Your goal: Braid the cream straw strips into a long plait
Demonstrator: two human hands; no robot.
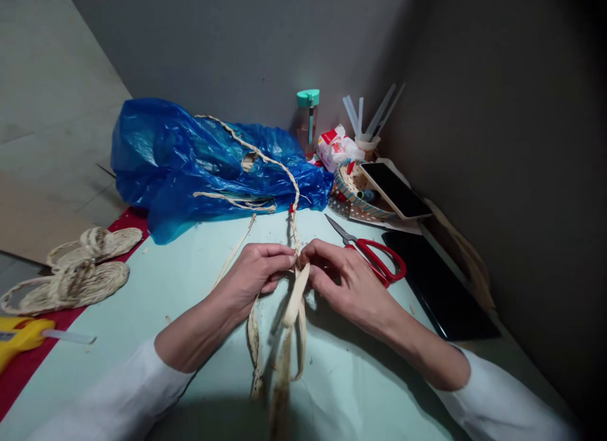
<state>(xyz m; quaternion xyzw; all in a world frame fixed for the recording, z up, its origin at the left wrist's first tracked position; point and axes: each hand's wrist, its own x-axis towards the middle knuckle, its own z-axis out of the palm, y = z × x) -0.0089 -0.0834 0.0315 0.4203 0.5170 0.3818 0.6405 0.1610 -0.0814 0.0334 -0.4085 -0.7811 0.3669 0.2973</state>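
Observation:
A pale braided cord (272,159) of dried plant fibre runs across the blue plastic bag and down to my fingers. My left hand (258,267) pinches the braid's lower end from the left. From the right, my right hand (339,279) closes finger and thumb on the same spot, at a pale flat strip. Loose fibre strips (296,298) hang from that point toward me, the nearest one blurred. A small red bit (291,207) shows beside the braid above my hands. Just past my right hand lie red-handled scissors (379,257), their blades partly apart.
The blue plastic bag (161,156) spreads along the back. Woven sandals (90,264) and a yellow glue gun (21,340) lie left. Rightward are a black tablet (441,289), a phone (396,189) on a woven basket (348,185), a bottle (307,121), and a cup of glue sticks (367,142).

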